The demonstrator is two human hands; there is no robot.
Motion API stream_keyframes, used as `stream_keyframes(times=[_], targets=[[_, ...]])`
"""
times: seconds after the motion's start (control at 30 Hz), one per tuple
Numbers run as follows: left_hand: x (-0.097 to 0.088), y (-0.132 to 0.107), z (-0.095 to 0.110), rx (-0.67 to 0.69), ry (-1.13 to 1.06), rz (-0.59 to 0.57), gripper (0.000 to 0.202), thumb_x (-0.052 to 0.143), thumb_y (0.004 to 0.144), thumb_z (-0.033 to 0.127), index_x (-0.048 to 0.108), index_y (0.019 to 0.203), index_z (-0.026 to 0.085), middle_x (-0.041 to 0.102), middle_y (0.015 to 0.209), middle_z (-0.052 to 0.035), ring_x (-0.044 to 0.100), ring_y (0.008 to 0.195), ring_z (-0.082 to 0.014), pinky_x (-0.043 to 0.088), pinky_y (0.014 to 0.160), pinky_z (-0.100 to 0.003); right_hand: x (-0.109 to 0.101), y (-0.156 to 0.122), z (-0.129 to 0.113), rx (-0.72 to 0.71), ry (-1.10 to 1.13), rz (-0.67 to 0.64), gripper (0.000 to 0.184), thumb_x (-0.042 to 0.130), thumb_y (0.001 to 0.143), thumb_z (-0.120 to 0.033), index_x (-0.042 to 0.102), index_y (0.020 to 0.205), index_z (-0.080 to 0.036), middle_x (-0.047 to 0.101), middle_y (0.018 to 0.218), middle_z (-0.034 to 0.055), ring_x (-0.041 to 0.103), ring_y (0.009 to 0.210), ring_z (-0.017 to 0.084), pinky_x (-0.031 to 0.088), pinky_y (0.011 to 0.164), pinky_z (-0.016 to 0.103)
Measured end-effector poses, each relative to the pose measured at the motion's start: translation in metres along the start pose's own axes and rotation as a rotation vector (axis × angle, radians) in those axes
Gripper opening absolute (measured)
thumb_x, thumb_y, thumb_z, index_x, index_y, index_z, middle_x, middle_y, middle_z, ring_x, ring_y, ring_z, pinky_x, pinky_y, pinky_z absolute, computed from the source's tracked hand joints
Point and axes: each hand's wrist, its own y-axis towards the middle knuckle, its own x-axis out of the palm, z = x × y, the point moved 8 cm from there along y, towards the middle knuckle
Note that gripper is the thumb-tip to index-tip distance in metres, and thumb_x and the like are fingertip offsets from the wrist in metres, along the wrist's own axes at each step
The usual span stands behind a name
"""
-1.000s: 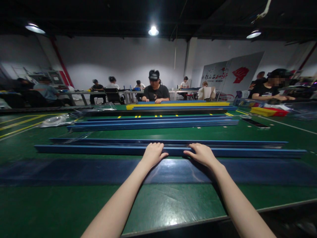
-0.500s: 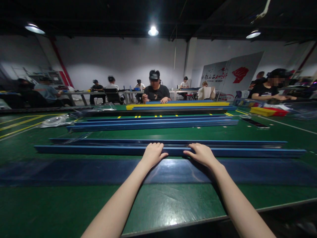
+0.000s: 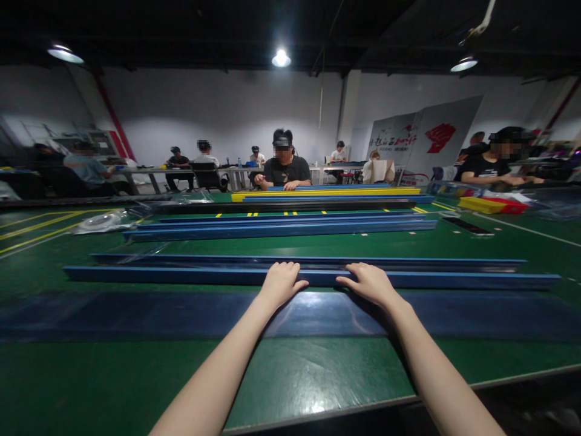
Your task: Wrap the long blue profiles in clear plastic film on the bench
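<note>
One flat strip, three lamps

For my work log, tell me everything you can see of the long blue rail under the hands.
The blue rail is long, straight and smooth with a faint sheen; plastic or metal, I can't tell. It lies crosswise on the green table, beyond a dark, glossy strip. Another blue edge runs behind it, possibly its far wall. The left hand and right hand rest on its middle, fingers over the top edge.

pale wall | dark ceiling | three lit lamps | black chair
</note>
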Motion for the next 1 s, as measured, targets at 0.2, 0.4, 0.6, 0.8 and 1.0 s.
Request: stream_keyframes(times=[0.2, 0.4, 0.6, 0.8, 1.0], targets=[[0.0, 0.0, 0.0, -0.003, 0.002, -0.009, 0.032, 0.047, 0.082, 0.047, 0.053, 0.089, 0.016, 0.063, 0.089, -0.0068, 0.057, 0.084, -0.0212, 0.037, 0.069, -0.031, 0.0, 0.0, -0.001, -0.004, -0.006, 0.006, 0.042, 0.038, 0.083, -0.053, 0.063, 0.094, -0.02, 0.066, 0.097, 0.0073, 0.059, 0.09, 0.021, 0.039, 0.067, 0.026], [0.001, 0.001, 0.0, -0.004, 0.004, -0.012, 0.034, 0.046, 0.082, 0.048, 0.053, 0.09, 0.016, 0.063, 0.089, -0.007, 0.057, 0.084, -0.0216, 0.038, 0.069, -0.031, -0.004, -0.003, -0.002, -0.003, -0.014, 0.034, 0.044, 0.038, 0.083, -0.054, 0.06, 0.1, -0.019, 0.066, 0.093, 0.0081, 0.06, 0.087, 0.021, 0.038, 0.068, 0.027], [0.002, 0.001, 0.0, -0.003, 0.003, -0.018, 0.034, 0.046, 0.082, 0.048, 0.053, 0.09, 0.015, 0.063, 0.09, -0.0074, 0.057, 0.085, -0.022, 0.038, 0.069, -0.032, -0.012, -0.001, -0.018, -0.062, 0.062, 0.129, 0.038, 0.039, 0.085, -0.05, 0.06, 0.095, -0.02, 0.065, 0.089, 0.0058, 0.058, 0.086, 0.018, 0.037, 0.073, 0.027], [0.001, 0.001, 0.0, -0.011, 0.001, -0.015, 0.034, 0.046, 0.082, 0.048, 0.053, 0.091, 0.015, 0.063, 0.091, -0.0074, 0.057, 0.085, -0.0223, 0.038, 0.07, -0.032, -0.008, 0.003, -0.046, -0.174, 0.075, 0.135, 0.027, 0.043, 0.086, -0.04, 0.058, 0.091, -0.018, 0.062, 0.088, 0.0056, 0.054, 0.084, 0.016, 0.034, 0.071, 0.025], [0.001, 0.001, 0.0, -0.01, 0.001, -0.019, 0.034, 0.046, 0.082, 0.047, 0.053, 0.092, 0.015, 0.063, 0.091, -0.0074, 0.057, 0.086, -0.0223, 0.038, 0.07, -0.032, -0.008, 0.008, -0.046, -0.118, 0.041, 0.101, 0.016, 0.046, 0.085, -0.029, 0.058, 0.082, -0.018, 0.062, 0.081, 0.0042, 0.054, 0.078, 0.015, 0.028, 0.059, 0.023]])
